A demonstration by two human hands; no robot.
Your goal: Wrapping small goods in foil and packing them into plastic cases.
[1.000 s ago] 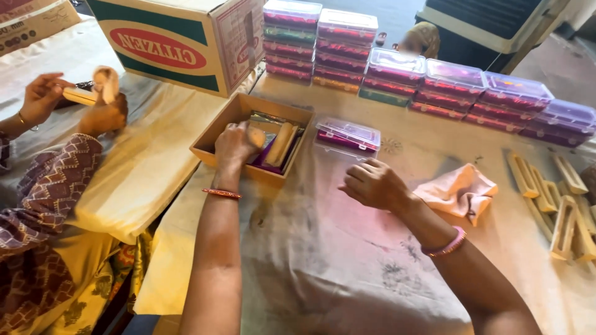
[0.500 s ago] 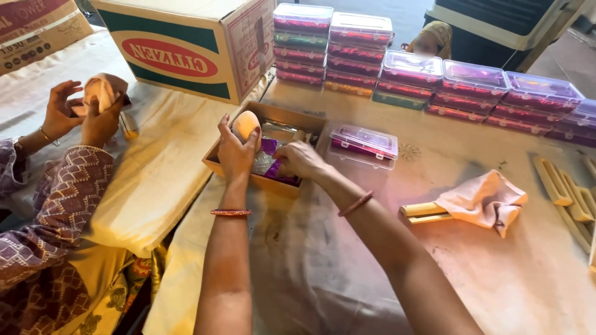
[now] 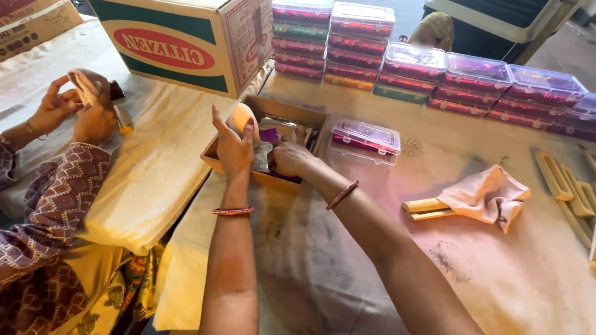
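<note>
Holding a pale rounded pad [image 3: 241,116] in clasped fingers, left hand [image 3: 234,147] rests at the shallow cardboard tray [image 3: 214,156], right hand [image 3: 290,159] curled inside gripping foil contents; one clear lidded box [image 3: 365,140] at three o'clock, filled stacks [image 3: 434,68] at twelve, tray unemptied.

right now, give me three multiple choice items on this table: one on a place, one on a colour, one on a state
1. Where is the right hand?
A. in the small open brown box
B. on the pink cloth
C. on the big carton

2. What colour is the bangle on the left wrist?
A. green
B. red
C. white

3. The single clear case beside the brown box is:
A. lid shut
B. lid off
C. upside down in pieces

Answers:
1 A, its fingers reach inside the box.
2 B, a red band circles the wrist.
3 A, its lid sits flat on top.
</note>
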